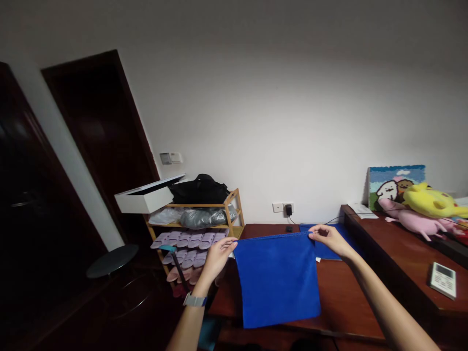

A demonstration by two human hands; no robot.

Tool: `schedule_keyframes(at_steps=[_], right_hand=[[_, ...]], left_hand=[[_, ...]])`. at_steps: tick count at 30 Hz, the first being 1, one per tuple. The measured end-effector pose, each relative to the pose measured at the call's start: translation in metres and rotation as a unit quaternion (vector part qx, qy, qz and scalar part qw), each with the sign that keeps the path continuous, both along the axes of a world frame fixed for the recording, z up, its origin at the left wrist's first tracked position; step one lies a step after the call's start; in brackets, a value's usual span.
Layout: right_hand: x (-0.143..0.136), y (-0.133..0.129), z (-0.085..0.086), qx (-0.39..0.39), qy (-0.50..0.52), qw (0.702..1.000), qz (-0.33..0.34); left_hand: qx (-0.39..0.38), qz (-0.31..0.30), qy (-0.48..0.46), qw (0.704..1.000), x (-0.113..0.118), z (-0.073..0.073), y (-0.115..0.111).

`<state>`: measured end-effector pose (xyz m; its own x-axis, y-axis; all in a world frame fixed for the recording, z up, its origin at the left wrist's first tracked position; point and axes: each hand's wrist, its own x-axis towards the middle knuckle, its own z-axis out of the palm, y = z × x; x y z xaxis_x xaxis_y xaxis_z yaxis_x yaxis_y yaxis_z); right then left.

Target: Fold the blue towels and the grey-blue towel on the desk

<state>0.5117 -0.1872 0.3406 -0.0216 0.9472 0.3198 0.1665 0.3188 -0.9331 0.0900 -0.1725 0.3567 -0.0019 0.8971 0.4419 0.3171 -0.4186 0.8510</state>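
A blue cloth [278,280] hangs spread out in front of me, its hemmed top edge pulled fairly straight. My left hand [222,251] pinches its upper left corner, and a watch band sits on that wrist. The upper right corner is pinched between the thumb and fingers of my right hand [327,237]. Behind my right hand, a second blue cloth [338,248] lies flat on the dark red wooden table [347,292]. The hanging cloth covers part of the tabletop.
To the left stands a wooden shoe rack [236,214] with slippers, a black bag [199,189] and a white box [144,201]. A round stool [112,261] is beside it. Plush toys [431,202] and a calculator-like device [443,280] rest on the raised right surface.
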Motion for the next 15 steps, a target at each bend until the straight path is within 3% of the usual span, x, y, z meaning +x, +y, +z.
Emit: schedule_keyframes(at_steps=[4, 7, 11, 15], right_hand=[[0.009, -0.006, -0.007, 0.020, -0.007, 0.999, -0.034], [0.022, -0.011, -0.013, 0.028, -0.017, 0.997, -0.069], [0.045, -0.018, -0.019, 0.027, 0.037, 0.990, -0.133], [0.059, -0.006, -0.025, 0.046, 0.098, 0.975, -0.192]], left_hand=[[0.000, -0.021, 0.003, 1.000, 0.009, 0.000, -0.011], [-0.023, -0.064, 0.008, 0.998, 0.021, 0.003, -0.031], [-0.069, -0.149, 0.033, 0.986, 0.055, 0.004, -0.069], [-0.093, -0.201, 0.037, 0.975, 0.094, -0.007, -0.095]])
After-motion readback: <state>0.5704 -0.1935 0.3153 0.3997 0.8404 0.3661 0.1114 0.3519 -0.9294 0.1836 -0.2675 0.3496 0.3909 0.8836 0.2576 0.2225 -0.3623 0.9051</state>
